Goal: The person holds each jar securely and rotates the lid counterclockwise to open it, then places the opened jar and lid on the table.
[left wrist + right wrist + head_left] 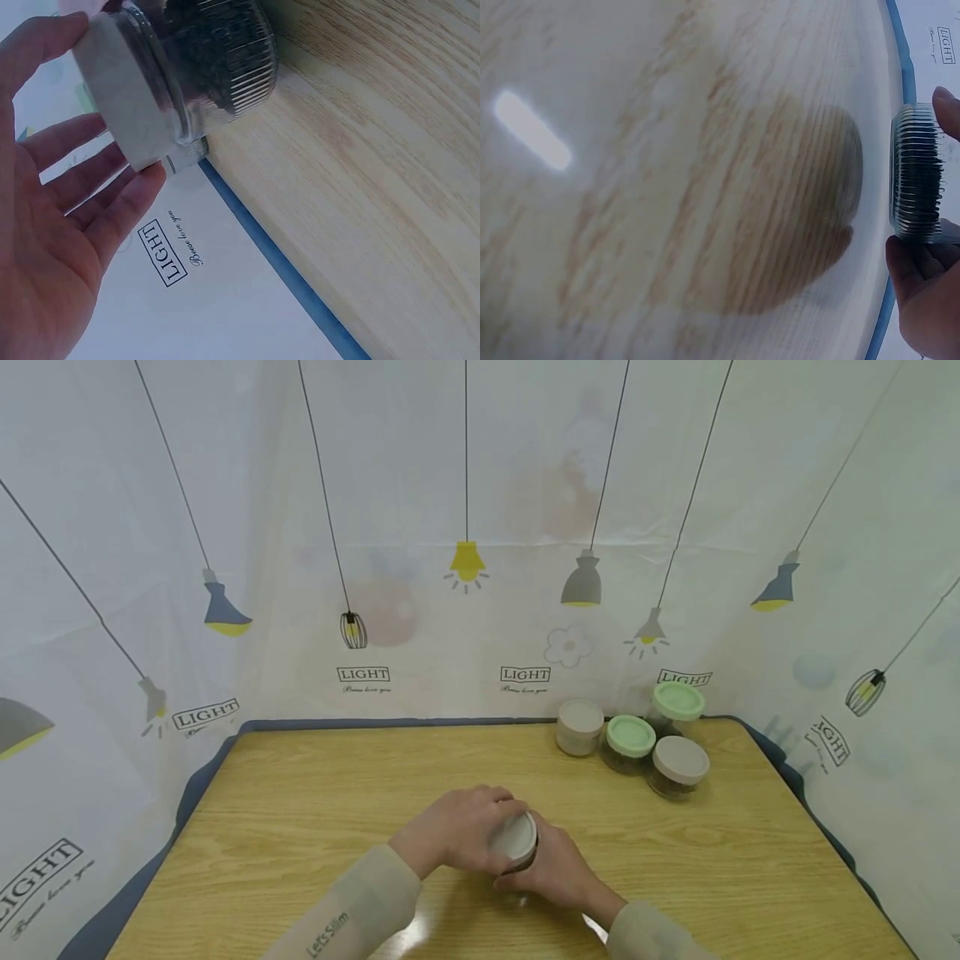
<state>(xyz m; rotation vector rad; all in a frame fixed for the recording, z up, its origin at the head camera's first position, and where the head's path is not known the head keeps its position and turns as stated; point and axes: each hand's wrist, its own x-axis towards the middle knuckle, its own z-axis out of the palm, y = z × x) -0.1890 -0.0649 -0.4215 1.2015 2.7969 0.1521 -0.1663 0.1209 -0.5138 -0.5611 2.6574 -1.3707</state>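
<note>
1. Left edge: printed backdrop (420, 468), with hanging-lamp pictures and "LIGHT" lettering, rising behind the held jar and running on across to the far right.
2. Wooden table (315, 777): spreads below and around the held jar.
3. Left sleeve (367, 893): pale, lettered "Let's Slim", to the near left of the held jar.
4. Left hand (461, 831): at the held jar's left, spread about as wide as its lid, thumb and bent fingertips gripping the lid's rim.
5. Held jar (516, 839): between the 2 hands over the table; pale lid on, clear ribbed wall, dark contents. I cannot tell whether its base touches the wood.
6. Right hand (558, 864): at the held jar's right, thumb and fingers curved around opposite sides of its glass body.
7. Cluster of 4 lidded jars, well apart from the held jar, beyond it and to its right: a pale-lidded jar (580, 727), a green-lidded jar (630, 739), a farther green-lidded jar (678, 702) partly hidden, and a nearer pale-lidded jar (680, 764).
</note>
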